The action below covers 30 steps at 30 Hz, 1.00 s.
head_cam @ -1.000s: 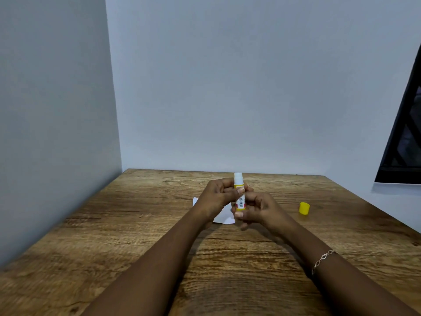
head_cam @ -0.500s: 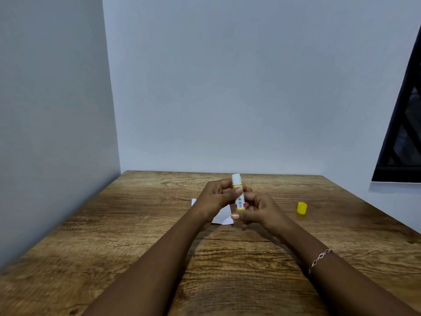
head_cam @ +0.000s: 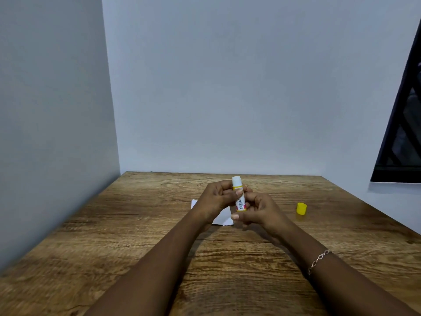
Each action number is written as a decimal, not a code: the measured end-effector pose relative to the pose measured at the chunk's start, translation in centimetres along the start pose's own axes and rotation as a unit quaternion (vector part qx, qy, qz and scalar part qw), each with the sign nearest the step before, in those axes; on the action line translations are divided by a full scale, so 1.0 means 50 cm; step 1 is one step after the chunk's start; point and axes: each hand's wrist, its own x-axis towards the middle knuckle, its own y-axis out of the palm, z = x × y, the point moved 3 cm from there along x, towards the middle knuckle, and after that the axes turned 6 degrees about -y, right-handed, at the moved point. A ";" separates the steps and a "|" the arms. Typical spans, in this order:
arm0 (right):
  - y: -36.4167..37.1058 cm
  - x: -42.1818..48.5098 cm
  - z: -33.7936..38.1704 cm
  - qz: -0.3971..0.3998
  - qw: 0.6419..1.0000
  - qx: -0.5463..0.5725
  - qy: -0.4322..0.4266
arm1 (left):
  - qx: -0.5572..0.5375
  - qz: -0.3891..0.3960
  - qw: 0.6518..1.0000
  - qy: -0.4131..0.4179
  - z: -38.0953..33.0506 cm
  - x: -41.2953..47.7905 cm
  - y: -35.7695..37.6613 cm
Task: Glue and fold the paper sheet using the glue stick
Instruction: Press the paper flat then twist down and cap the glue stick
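The glue stick (head_cam: 238, 194) stands upright above the surface (head_cam: 141, 226), between the left hand (head_cam: 218, 198) and right hand (head_cam: 257, 212). The paper sheet (head_cam: 222, 218) lies on the surface beneath the hands. The cap (head_cam: 301, 208) stands on the surface, right of the hands, apart from them.

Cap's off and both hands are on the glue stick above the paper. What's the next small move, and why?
Probably bring the glue stick down, tip first, onto the paper sheet. The yellow cap already stands on the table to the right, and the white glue tip is exposed. The left hand and the right hand hold it upright, and the sheet lies flat under them, mostly hidden.
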 end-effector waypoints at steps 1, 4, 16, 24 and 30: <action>0.000 0.000 0.000 0.009 1.000 0.009 0.001 | -0.001 0.000 1.000 0.000 0.000 0.000 -0.001; -0.004 -0.003 0.002 0.057 0.996 0.063 0.025 | -0.003 -0.005 1.000 -0.002 -0.001 -0.002 -0.007; -0.001 -0.006 0.003 0.027 0.999 0.015 0.024 | 0.010 0.000 1.000 -0.004 0.001 -0.001 -0.001; -0.011 -0.007 0.008 0.048 0.996 0.063 0.038 | 0.024 -0.002 1.000 0.000 0.002 0.001 -0.005; -0.008 -0.005 0.003 0.018 0.999 -0.021 0.023 | 0.043 0.006 0.999 0.000 0.004 -0.001 0.003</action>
